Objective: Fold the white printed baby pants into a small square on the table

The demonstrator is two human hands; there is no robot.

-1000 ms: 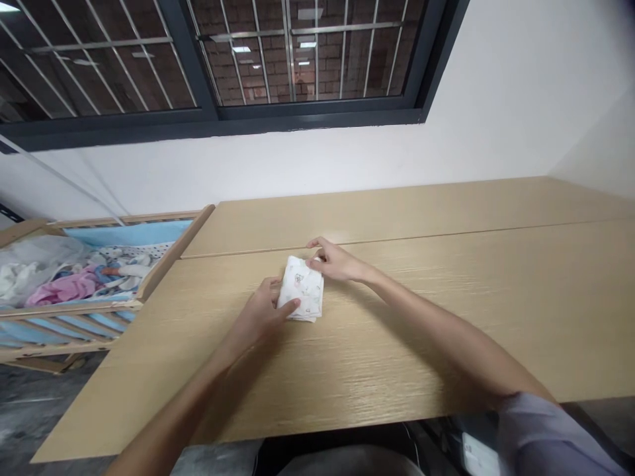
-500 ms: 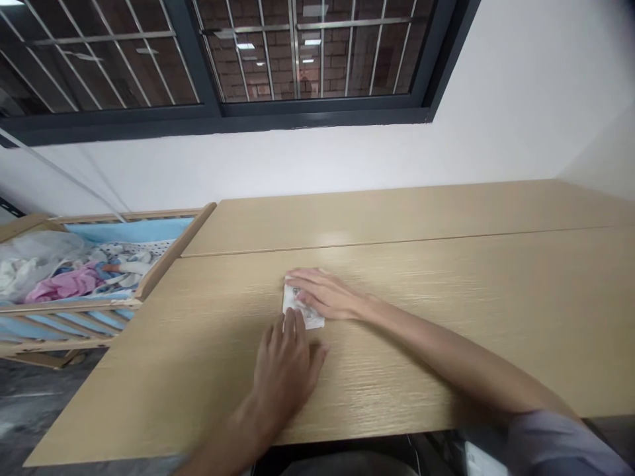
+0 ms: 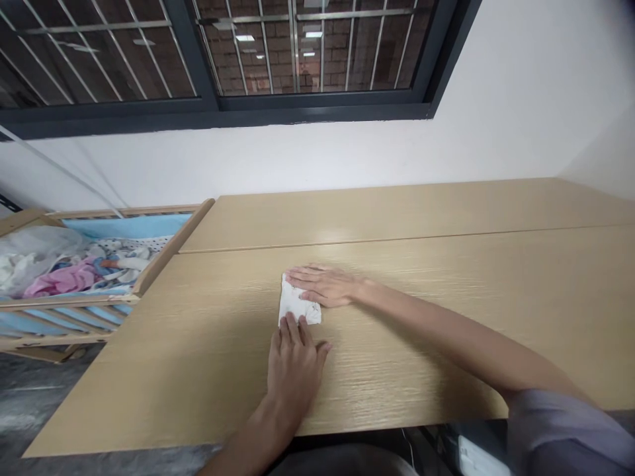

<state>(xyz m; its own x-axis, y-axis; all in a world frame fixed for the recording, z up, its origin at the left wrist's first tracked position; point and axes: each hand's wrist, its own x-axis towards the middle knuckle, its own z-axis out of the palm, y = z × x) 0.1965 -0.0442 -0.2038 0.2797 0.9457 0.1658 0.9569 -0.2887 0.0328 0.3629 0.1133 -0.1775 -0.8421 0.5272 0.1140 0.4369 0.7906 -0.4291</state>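
Note:
A small white square [image 3: 294, 301], thin like folded paper or tissue with faint grey marks near one corner, lies flat on the wooden tabletop [image 3: 446, 284]. Across its far right part rests my right hand [image 3: 325, 285], palm down with the fingers stretched to the left, covering that corner. My left hand [image 3: 296, 363] comes from the near side. Its fingertips lie on the square's near edge, the fingers extended and the thumb out to the right. Neither hand is closed around anything.
Left of the table stands a wooden crib [image 3: 163, 264] with blue lining, heaped with clothes and a pink cloth [image 3: 64, 279]. A seam crosses the tabletop near the white wall [image 3: 278, 158]. Above is a dark-framed barred window [image 3: 317, 109]. A white object [image 3: 481, 457] sits below the front edge.
My left hand has shifted slightly right and lies flatter at the square's near edge. My right hand has flattened and moved a little, uncovering more of the white surface.

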